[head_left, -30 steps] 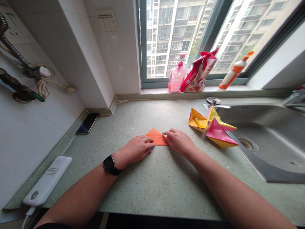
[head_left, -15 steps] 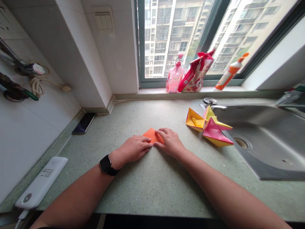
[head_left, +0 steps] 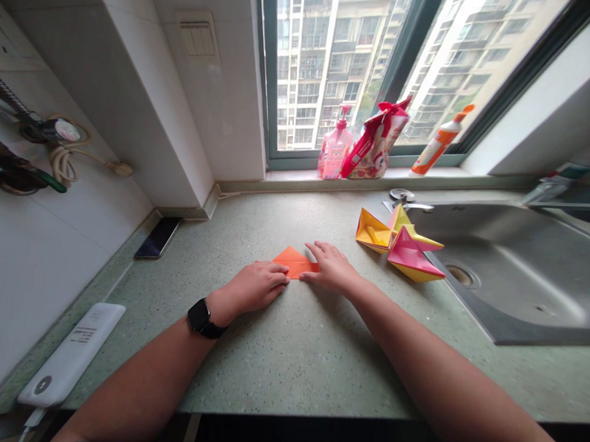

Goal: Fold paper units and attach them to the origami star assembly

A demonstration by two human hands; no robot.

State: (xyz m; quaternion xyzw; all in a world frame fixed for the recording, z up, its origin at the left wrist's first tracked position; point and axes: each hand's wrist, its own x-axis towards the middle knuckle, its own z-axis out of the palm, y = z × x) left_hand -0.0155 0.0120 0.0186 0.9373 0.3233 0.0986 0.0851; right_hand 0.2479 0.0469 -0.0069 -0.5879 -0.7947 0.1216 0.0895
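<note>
A folded sheet of orange paper [head_left: 293, 259] lies flat on the speckled green counter [head_left: 290, 350], its pointed top facing the window. My left hand [head_left: 258, 285] rests over the paper's left side, fingers stretched out and pressing it down. At the paper's right corner is my right hand [head_left: 333, 269], with thumb and fingers spread apart; the thumb is by the lower edge. Part of the paper is hidden under the left fingers. To the right stand folded paper boats, one orange-yellow [head_left: 373, 231], one yellow [head_left: 413, 230] and one pink and yellow [head_left: 414, 256].
A steel sink [head_left: 530, 274] with a tap [head_left: 412, 204] lies on the right. A phone [head_left: 157, 237] and a white power bank [head_left: 72, 354] with a cable rest on the left. A pink pump bottle [head_left: 335, 148], a red bag [head_left: 378, 140] and an orange-white bottle [head_left: 440, 142] line the windowsill.
My right fingers have lifted off the paper's upper edge and opened wider, uncovering more of it. The left hand stays on the paper. The whole view has shifted slightly.
</note>
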